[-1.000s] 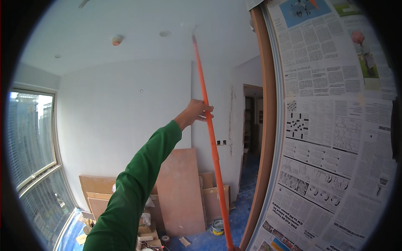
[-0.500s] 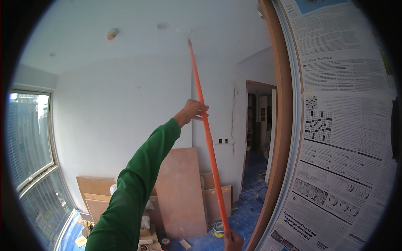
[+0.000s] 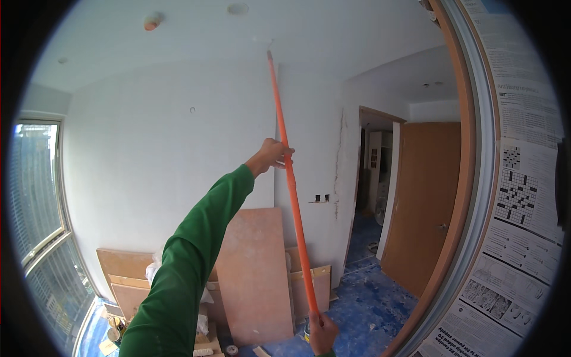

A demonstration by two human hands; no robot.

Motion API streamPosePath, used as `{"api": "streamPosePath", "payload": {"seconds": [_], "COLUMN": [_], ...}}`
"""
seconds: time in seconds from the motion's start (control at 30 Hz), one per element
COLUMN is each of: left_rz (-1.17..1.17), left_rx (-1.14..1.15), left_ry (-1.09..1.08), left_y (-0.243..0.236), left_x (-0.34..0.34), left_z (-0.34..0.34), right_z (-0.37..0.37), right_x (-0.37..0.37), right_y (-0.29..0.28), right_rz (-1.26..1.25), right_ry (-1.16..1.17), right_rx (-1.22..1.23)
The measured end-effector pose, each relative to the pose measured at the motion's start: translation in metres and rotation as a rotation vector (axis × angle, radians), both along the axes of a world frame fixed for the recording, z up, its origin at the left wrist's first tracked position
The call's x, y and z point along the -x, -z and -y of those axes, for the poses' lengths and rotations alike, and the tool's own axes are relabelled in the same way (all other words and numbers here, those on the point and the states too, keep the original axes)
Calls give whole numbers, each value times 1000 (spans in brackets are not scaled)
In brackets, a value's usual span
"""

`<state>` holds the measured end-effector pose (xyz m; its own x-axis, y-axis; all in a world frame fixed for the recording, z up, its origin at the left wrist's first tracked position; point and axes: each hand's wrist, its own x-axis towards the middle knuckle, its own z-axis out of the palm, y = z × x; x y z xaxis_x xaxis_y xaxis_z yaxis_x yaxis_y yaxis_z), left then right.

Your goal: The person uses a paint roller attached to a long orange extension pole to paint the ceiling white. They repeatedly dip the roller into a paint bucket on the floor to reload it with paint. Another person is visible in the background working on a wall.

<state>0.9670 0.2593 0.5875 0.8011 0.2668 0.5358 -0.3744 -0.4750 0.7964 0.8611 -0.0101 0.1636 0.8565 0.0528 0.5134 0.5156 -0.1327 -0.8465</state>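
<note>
A long orange extension pole slants up from the lower middle to the ceiling. At its top a small white paint roller appears to touch the ceiling; its outline is faint against the white. My left hand, on an outstretched green-sleeved arm, is closed around the pole at about mid-height. Lower down, my right hand grips the bottom end of the same pole, with little of its sleeve showing.
Pale boards lean against the white wall. A newspaper-covered panel beside a wooden frame rises close on the right. Beyond stand a doorway and a brown door. Blue sheeting covers the floor. Windows line the left.
My view has swung right, bringing the brown door into sight. My right hand sits slightly higher in view. Both hands keep their hold on the pole, and the roller remains at the ceiling.
</note>
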Motion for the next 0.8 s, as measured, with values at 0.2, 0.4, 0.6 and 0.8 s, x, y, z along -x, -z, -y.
{"api": "streamPosePath", "payload": {"seconds": [0.2, 0.4, 0.6, 0.8], "left_rz": [-11, -23, -19, 14], "left_rx": [12, 17, 40, 81], "left_ry": [4, -10, -27, -42], "left_y": [12, 25, 29, 29], "left_x": [-27, -43, -48, -52], "left_z": [-39, -69, -77, -81], "right_z": [-51, -90, -117, -123], "right_x": [-26, -43, -61, -70], "right_y": [-35, -70, -81, -96], "right_rz": [-24, -2, 36, 32], "right_ry": [-19, -25, -17, 4], "right_rx": [-26, -58, -58, -22]}}
